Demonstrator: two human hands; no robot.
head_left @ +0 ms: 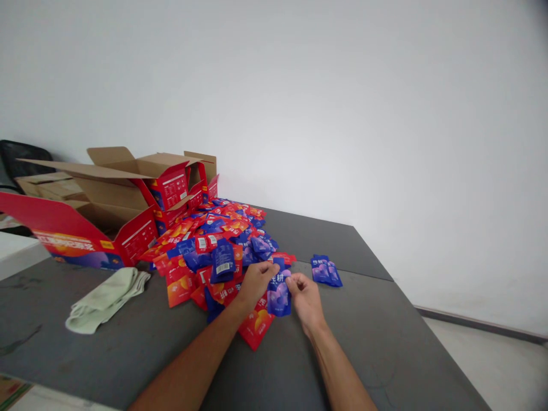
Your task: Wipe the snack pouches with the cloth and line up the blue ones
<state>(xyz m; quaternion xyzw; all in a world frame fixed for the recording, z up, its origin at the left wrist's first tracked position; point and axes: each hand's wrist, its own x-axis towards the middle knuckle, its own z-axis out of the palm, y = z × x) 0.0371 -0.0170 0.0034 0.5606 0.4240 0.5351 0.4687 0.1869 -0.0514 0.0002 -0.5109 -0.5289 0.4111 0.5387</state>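
Observation:
A blue pouch (279,299) with purple fruit printed on it is held up between my two hands. My left hand (256,283) pinches its upper left edge, and my right hand (305,297) pinches its upper right edge. Behind and left of them spreads a heap of red and blue pouches (222,266), lying loosely over one another. A red pouch (257,324) with orange fruit lies partly under my left wrist. To the right of my hands, two blue pouches (326,271) lie overlapping on the dark table.
Open red cardboard boxes (137,237) stand along the table's left side, flaps up. A folded pale green cloth (109,299) lies in front of them. The dark table (363,331) ends on the right above a pale floor. A white wall (342,114) rises behind.

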